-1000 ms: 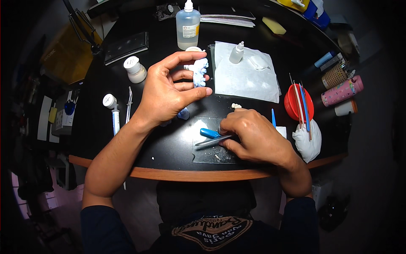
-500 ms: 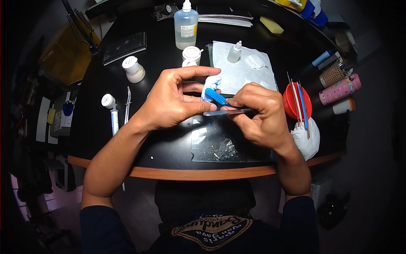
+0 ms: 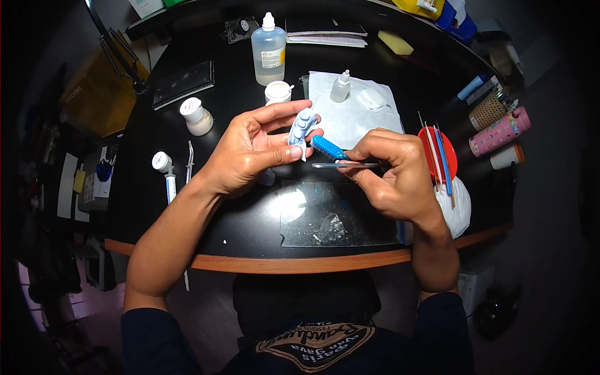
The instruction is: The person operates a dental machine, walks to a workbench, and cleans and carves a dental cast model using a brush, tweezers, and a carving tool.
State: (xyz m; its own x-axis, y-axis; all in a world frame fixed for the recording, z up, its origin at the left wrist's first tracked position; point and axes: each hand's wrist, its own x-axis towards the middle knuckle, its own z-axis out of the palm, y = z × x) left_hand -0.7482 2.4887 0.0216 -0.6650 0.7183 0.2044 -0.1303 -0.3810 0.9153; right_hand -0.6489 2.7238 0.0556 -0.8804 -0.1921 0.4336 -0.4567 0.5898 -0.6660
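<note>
My left hand (image 3: pixel 253 144) pinches a small white-and-blue dental cast (image 3: pixel 301 128) between thumb and fingers, tilted so its bumpy, tooth-like side shows. Just to its right, my right hand (image 3: pixel 394 172) is closed around a tool with a blue, studded grip (image 3: pixel 328 147). The end of that grip points at the cast, with a small gap between them. A flat metal blade or handle (image 3: pixel 340 165) also sticks out of the right hand, below the blue grip. Whether the two are one tool or separate is hidden by my fingers.
A scuffed glass plate (image 3: pixel 337 219) lies below my hands. Behind them are a white sheet (image 3: pixel 362 122), a small dropper bottle (image 3: pixel 340 87), a large bottle (image 3: pixel 270 56) and lidded jars (image 3: pixel 197 117). Slim tools (image 3: pixel 445 156) rest across a red dish (image 3: pixel 431 140) at right.
The cast has turned, showing more of its tooth-like side, and shifted slightly left. My right hand has drawn back a little to the right, so the blue grip stands apart from the cast.
</note>
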